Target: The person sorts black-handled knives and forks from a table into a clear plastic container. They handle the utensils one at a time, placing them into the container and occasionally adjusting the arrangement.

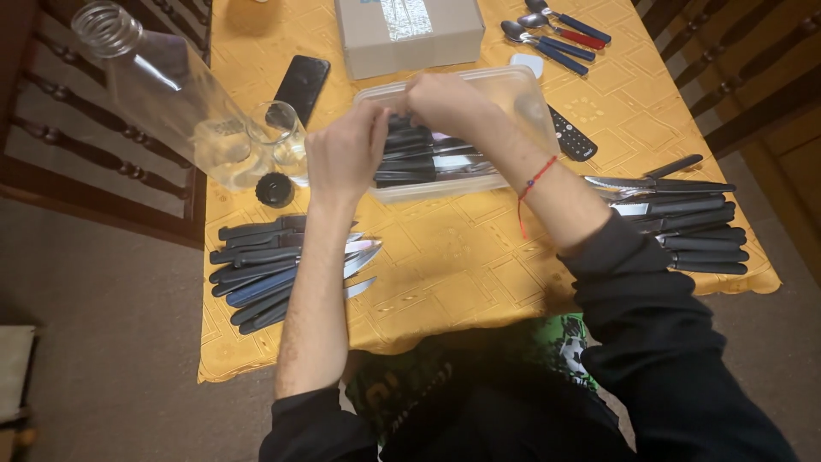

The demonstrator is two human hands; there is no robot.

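A clear plastic tub [522,94] stands in the middle of the yellow tablecloth [462,257], with several dark-handled knives [428,162] lying inside it. My left hand [346,154] is at the tub's near left corner, fingers curled on the handles of the knives. My right hand [445,98] reaches over the tub's rim from the right and closes on the same bunch of handles. A red string bracelet [534,184] is on my right wrist.
A pile of dark and blue-handled knives [274,274] lies at the left, another pile [684,222] at the right. Behind are a clear bottle [162,85], a glass [278,133], a black cap [274,189], a phone [302,85], a cardboard box [409,34], spoons [556,34] and a remote [571,135].
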